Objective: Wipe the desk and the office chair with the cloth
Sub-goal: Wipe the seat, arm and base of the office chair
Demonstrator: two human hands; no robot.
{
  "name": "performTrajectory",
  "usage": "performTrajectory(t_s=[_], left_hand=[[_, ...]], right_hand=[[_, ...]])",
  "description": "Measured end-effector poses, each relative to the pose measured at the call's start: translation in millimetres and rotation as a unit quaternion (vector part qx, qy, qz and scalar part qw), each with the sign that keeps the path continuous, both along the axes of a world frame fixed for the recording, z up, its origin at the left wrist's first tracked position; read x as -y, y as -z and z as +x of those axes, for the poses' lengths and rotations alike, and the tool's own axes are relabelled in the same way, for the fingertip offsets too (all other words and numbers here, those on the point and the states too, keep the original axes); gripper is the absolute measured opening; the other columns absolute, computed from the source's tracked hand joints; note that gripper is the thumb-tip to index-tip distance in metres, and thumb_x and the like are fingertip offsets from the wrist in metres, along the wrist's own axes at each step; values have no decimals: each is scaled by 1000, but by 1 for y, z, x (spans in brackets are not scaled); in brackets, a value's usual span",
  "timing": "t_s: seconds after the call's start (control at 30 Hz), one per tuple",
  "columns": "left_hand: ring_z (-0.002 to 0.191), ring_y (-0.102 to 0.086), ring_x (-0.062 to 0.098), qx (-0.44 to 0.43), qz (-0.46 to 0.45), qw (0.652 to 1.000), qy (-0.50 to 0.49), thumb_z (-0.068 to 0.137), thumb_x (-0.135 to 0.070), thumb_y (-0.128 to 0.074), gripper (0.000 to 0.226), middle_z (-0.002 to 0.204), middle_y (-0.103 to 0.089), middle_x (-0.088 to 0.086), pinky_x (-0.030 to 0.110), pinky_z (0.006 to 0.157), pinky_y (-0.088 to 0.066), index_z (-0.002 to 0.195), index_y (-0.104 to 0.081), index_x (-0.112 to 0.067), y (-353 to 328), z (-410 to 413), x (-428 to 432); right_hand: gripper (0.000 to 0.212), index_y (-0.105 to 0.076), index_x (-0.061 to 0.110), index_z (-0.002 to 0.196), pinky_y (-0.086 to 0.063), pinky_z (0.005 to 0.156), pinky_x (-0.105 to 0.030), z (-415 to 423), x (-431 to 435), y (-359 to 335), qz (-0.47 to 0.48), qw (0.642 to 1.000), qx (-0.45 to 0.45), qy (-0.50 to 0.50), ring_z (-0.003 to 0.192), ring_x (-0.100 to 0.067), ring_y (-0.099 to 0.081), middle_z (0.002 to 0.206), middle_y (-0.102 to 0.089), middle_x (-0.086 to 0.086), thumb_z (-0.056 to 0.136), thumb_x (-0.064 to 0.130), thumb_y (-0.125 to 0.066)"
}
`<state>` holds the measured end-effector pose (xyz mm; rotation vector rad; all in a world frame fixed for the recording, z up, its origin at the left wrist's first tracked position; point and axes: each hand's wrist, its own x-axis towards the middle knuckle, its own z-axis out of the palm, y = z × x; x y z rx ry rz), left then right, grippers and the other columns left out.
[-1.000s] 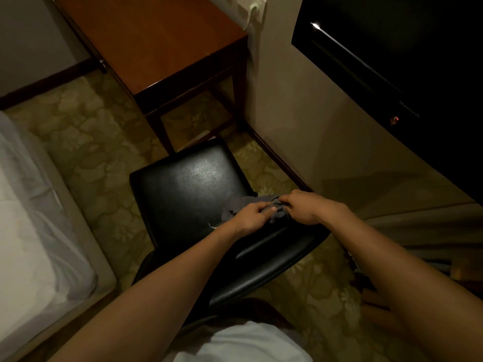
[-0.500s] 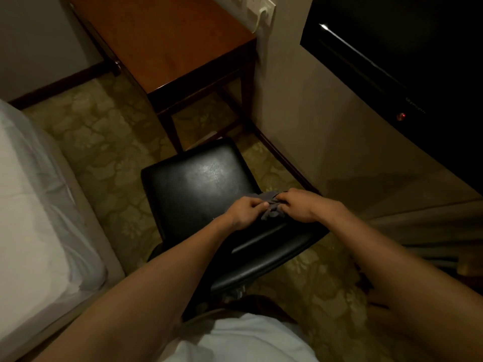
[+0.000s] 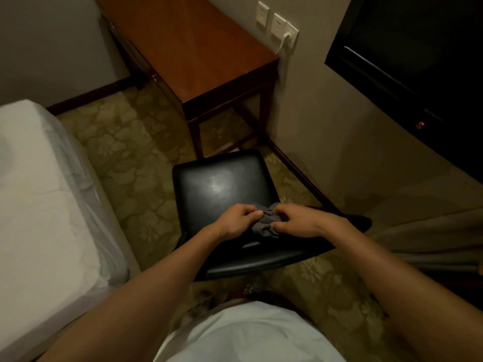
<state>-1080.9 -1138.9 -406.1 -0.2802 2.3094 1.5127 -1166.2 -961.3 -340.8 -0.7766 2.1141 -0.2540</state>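
Note:
A small grey cloth [image 3: 266, 223] is bunched up between both my hands, just above the back edge of the black leather office chair [image 3: 222, 186]. My left hand [image 3: 239, 220] pinches its left side with curled fingers. My right hand [image 3: 298, 222] grips its right side, thumb underneath. The chair's seat is glossy and bare, its backrest lies below my hands. The brown wooden desk [image 3: 198, 50] stands beyond the chair against the wall, its top bare.
A bed with white sheets [image 3: 39, 205] fills the left side. A dark TV [image 3: 418, 61] hangs on the right wall, wall sockets [image 3: 277, 24] with a plug above the desk. Patterned carpet [image 3: 136, 158] lies between bed and chair. A curtain [image 3: 431, 239] hangs at right.
The cloth has been gathered into a tighter bunch between my hands. The view has shifted, showing more of the desk and bed.

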Motion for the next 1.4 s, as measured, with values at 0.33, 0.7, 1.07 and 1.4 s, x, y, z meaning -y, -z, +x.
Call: performTrajectory(t_s=[0.33,0.7,1.07,1.4], left_hand=[[57,-51,-7,6,15,1000,-16,101,-31,-55,31,59,-58,-18,12,56,-36,72,-63,-29,-26,66,71],[76,-63,23,-21,-72,997,33,99,-41,-56,31,79,-67,8,45,72,-51,84,-70,-17,-40,93,118],[57,-49,5,-73,-42,996,17,100,-39,-55,36,58,-54,-11,35,60,-40,64,-61,-34,-48,96,122],[59,-48,-2,-35,-66,995,73,102,-37,-52,30,66,-53,-10,22,59,-35,76,-61,-25,-40,88,119]], right_hand=[[33,-53,28,119,-52,86,-38,58,62,-1,-59,997,25,30,95,-16,-60,111,-56,0,91,42,-63],[30,-53,30,113,-54,82,-38,96,104,-4,-85,991,59,80,92,-13,-62,105,-61,3,86,36,-65],[40,-61,18,97,-43,66,-36,99,113,-13,-120,977,95,147,71,-14,-57,85,-62,-6,74,50,-58],[23,-57,18,93,-42,69,-31,98,109,0,-97,991,39,85,82,-16,-55,95,-52,-2,86,39,-64]])
